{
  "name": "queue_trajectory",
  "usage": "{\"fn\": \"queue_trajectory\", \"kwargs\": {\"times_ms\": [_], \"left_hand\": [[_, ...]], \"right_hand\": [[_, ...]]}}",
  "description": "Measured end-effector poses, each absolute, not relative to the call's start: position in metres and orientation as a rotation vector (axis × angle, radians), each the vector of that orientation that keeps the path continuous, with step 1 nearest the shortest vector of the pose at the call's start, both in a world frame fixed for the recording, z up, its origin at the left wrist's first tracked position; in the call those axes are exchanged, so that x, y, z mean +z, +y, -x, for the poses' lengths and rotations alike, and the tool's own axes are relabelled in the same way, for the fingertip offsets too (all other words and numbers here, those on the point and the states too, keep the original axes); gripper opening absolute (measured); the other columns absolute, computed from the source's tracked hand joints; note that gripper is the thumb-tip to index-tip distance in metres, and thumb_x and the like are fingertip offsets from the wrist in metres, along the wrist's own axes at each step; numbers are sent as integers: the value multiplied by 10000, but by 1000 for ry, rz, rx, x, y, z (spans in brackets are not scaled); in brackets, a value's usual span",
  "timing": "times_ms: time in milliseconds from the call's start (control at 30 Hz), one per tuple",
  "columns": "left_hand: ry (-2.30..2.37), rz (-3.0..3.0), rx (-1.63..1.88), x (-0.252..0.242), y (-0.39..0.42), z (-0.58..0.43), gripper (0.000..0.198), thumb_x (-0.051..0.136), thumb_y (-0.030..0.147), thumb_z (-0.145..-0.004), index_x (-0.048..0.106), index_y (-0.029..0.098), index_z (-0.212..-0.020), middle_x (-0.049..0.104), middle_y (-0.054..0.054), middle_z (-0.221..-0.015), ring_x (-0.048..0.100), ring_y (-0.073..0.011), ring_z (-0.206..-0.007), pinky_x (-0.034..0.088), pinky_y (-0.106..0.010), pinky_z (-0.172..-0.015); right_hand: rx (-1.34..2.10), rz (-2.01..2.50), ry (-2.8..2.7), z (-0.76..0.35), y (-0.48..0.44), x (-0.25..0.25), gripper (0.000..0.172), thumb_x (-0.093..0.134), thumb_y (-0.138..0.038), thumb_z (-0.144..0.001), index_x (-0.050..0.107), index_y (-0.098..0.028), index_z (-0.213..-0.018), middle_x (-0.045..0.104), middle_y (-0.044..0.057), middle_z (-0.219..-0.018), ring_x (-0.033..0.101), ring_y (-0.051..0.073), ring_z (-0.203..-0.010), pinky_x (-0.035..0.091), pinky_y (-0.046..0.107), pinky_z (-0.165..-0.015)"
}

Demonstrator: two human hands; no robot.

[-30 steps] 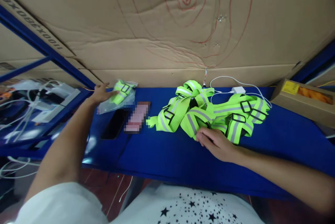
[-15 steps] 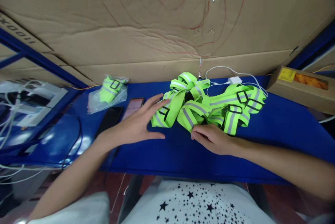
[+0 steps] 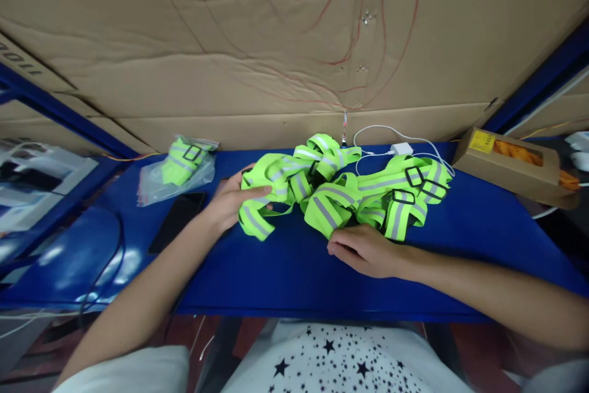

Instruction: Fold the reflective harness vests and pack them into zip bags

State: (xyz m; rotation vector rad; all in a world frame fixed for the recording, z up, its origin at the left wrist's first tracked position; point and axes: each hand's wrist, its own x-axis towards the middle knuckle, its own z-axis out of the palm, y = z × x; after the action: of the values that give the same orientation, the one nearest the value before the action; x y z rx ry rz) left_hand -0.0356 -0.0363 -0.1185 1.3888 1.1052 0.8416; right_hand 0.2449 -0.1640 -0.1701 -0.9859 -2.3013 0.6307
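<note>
Neon-green straps [image 3: 341, 195] lay at twelve o'clock, your left fingers [image 3: 251, 194] clamped them, your right fingers [image 3: 346, 238] rested curled together against them

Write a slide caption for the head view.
Reflective yellow-green straps in the grip of the left hand at a blue table, the right hand at the near edge of the pile.

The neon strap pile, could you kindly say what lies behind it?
Behind the neon strap pile are a white adapter, a white cable, a slim unidentifiable item and the cardboard wall; anything the pile covers is hidden.
</note>
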Motion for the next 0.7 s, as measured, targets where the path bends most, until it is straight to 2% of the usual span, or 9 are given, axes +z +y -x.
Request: {"fn": "queue_trajectory", "kwargs": {"times_ms": [100, 200, 267, 300, 367, 433, 533, 600, 700], "left_hand": [[956, -1164, 788, -115, -45, 41, 547, 944, 261, -561, 673, 165, -1026, 758, -56, -841, 717, -227, -655, 625, -326, -559], [808, -1199, 655, -117, -51, 45, 443, 943, 264, -555, 714, 165, -921, 759, -64, -765, 717, -247, -602, 629, -355, -546], [677, -1291, 511, -117, -50, 48, 366, 927, 314, -587, 745, 173, -871, 763, -80, -754, 725, -270, -609, 629, -371, -557], [602, -1365, 410, -116, -49, 50, 328, 916, 345, -606, 762, 177, -841, 763, -90, -742, 723, -274, -607, 624, -367, -559], [465, -1503, 195, -113, -45, 53, 287, 915, 399, -607, 783, 180, -738, 741, -105, -660, 699, -267, -558, 602, -345, -534], [369, -1581, 29, -110, -43, 53, 299, 945, 438, -551, 777, 201, -624, 713, -106, -582, 675, -262, -513, 584, -328, -509], [202, -1680, -121, -107, -50, 45, 336, 986, 473, -455, 787, 240, -593, 770, -117, -706, 740, -311, -654, 611, -321, -576], [97, -1745, -176, -106, -59, 36, 304, 966, 474, -533, 834, 263, -708, 805, -108, -890, 772, -322, -818, 633, -308, -700], [36, -1729, -202, -107, -75, 22, 209, 871, 399, -729, 859, 284, -903, 795, -74, -1075, 767, -305, -982, 607, -302, -907]], "right_hand": [[300, 786, -2412, -245, -173, -166, 230, 467, -254, -1042, 666, -185, -949, 729, 36, -818, 669, 131, -701, 511, 252, -634], [-191, 427, -2489, -244, -184, -161, 172, 548, -245, -1004, 695, -234, -1092, 756, 26, -1164, 682, 160, -1063, 554, 307, -935], [-424, 341, -2529, -243, -187, -159, 263, 569, -257, -998, 669, -289, -1239, 663, -31, -1393, 573, 154, -1304, 465, 328, -1122], [-486, 381, -2555, -243, -186, -159, 315, 563, -258, -1003, 638, -301, -1306, 611, -43, -1462, 522, 149, -1369, 421, 336, -1170], [-473, 618, -2601, -243, -182, -161, 384, 542, -270, -1017, 575, -271, -1401, 576, 0, -1504, 496, 170, -1406, 365, 385, -1212], [-322, 945, -2580, -242, -174, -163, 421, 519, -308, -1034, 534, -213, -1443, 608, 74, -1465, 537, 219, -1371, 292, 474, -1244], [-153, 1249, -2458, -242, -166, -165, 444, 499, -342, -1046, 513, -168, -1454, 642, 125, -1411, 573, 275, -1328, 173, 564, -1255], [-144, 1291, -2389, -243, -165, -164, 425, 494, -317, -1047, 514, -178, -1447, 637, 119, -1415, 560, 280, -1344, 140, 558, -1250], [-143, 1246, -2323, -245, -167, -164, 428, 506, -292, -1037, 499, -207, -1456, 637, 103, -1411, 553, 277, -1353, 137, 524, -1241]]}}
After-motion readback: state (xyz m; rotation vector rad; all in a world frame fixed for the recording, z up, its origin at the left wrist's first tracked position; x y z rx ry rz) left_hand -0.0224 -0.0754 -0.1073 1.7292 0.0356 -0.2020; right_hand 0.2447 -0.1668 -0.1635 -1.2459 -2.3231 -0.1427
